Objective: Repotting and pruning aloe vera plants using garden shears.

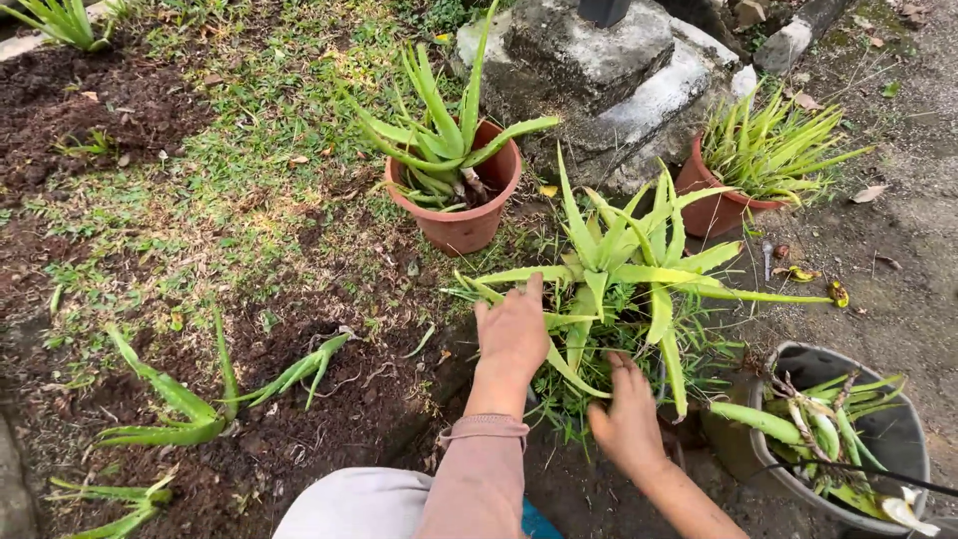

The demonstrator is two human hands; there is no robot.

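Two hands work one aloe clump (629, 274) near the bed's right edge: left hand (511, 334) spread flat on its leaves, right hand (627, 419) closed around a stem low down. Three aloe offsets (180, 409) already planted; grey tub (893, 439) holds cuttings. Beyond, terracotta pot (464, 225) untouched.

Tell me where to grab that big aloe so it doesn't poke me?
Probably low at the base of the aloe, from the near side, where the left hand and right hand already reach in. Its long pointed leaves fan up and outward, so the bottom, where they bunch together, looks firmest.
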